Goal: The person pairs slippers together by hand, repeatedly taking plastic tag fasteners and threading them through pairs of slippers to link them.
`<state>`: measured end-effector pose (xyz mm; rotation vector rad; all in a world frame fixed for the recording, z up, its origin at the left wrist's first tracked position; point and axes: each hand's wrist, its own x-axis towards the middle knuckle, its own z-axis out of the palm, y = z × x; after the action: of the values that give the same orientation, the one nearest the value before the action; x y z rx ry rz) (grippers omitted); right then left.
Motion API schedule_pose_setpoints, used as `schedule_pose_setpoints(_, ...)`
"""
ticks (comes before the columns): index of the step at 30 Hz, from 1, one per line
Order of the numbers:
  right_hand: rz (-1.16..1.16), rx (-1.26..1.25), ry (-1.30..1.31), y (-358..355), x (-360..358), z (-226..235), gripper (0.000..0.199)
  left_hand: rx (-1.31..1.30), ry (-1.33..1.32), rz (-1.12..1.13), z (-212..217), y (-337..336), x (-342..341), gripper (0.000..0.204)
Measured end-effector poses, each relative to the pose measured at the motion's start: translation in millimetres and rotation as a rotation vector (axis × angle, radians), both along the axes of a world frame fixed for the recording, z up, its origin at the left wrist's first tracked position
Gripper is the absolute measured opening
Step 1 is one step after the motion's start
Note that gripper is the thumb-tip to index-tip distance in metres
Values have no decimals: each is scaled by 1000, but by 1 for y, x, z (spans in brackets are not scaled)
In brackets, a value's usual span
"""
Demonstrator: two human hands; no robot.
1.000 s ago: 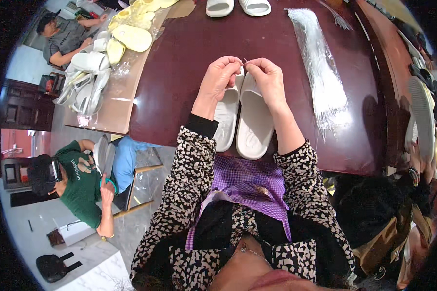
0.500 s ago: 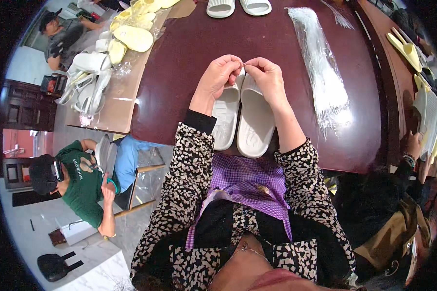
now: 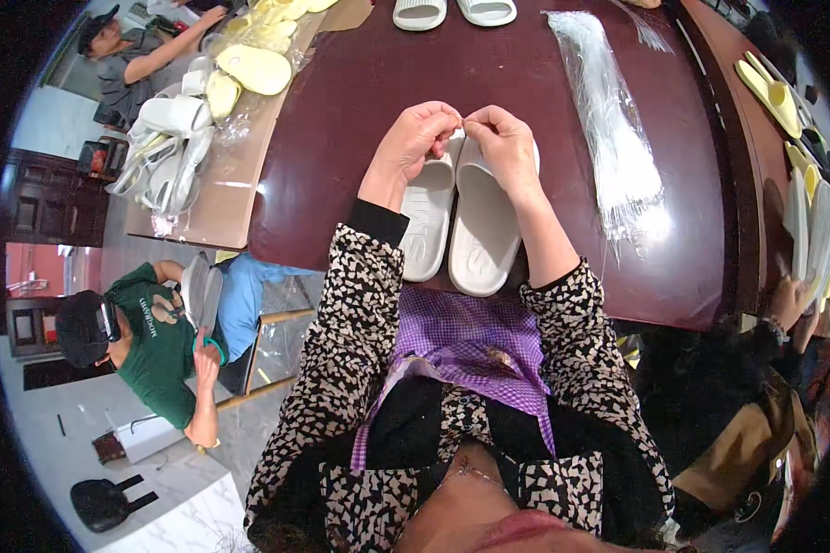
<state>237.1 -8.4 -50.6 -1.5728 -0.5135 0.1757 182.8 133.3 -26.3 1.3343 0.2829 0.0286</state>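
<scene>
A pair of light grey slide sandals lies side by side in front of me on the dark red table (image 3: 360, 83), toes pointing away. My left hand (image 3: 417, 140) is closed in a pinch above the straps, over the left slide (image 3: 426, 217). Opposite it, my right hand (image 3: 507, 152) pinches with thumb and index finger over the right slide (image 3: 482, 235). The fingertips of both hands nearly meet between the toes. Whatever they pinch is too small to make out. Right of my hands lies a bundle of thin whitish strands (image 3: 613, 138) in clear plastic.
Another grey pair (image 3: 420, 13) sits at the far edge. On the left table are yellow slides (image 3: 254, 70) and bagged white slides (image 3: 175, 115). A seated person in green (image 3: 152, 332) holds grey slides (image 3: 201, 290). At right, another person's hand (image 3: 788, 300) holds slides.
My hands stay almost in place, still pinching together. At far left, a person has stretched an arm toward the yellow slides. The slides held at right have shifted.
</scene>
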Motion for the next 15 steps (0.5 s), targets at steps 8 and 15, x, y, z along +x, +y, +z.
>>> schedule_pose_setpoints(8, 13, -33, -184, 2, 3, 6, 10, 129, -31, -14, 5, 3, 0, 8)
schedule_pose_setpoints(15, -54, -40, -244, 2, -8, -5, 11, 95, -33, 27, -15, 0, -5, 6)
